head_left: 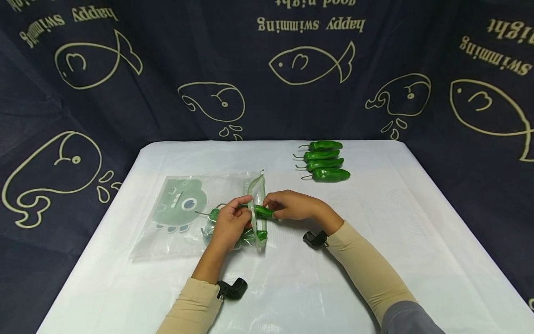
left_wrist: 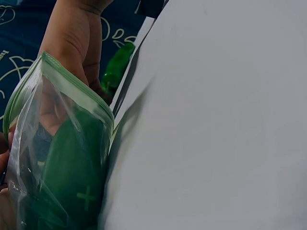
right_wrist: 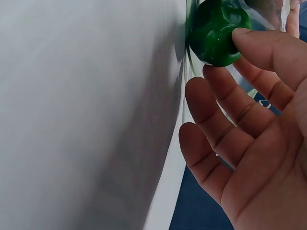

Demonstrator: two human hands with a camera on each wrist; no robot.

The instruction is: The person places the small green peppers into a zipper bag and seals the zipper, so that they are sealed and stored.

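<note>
A clear zip bag (head_left: 143, 246) with a green cartoon print lies flat, its mouth raised and parted on the right. My left hand (head_left: 231, 225) pinches the near lip of that mouth between thumb and fingers. With thumb and fingertips, my right hand (head_left: 294, 205) holds a green pepper (head_left: 263, 212) by its blunt end, partly inside the mouth. The right wrist view shows the thumb on the glossy pepper (right_wrist: 216, 36) and the other fingers spread. More green peppers (head_left: 250, 238) lie inside the bag, blurred by the plastic.
Several green peppers (head_left: 329, 175) lie in a row at the back right of the white table (head_left: 354, 287), stems pointing left. A dark cloth (head_left: 258, 111) with fish and whale drawings hangs behind the table. Each wrist carries a small black camera (head_left: 315, 239).
</note>
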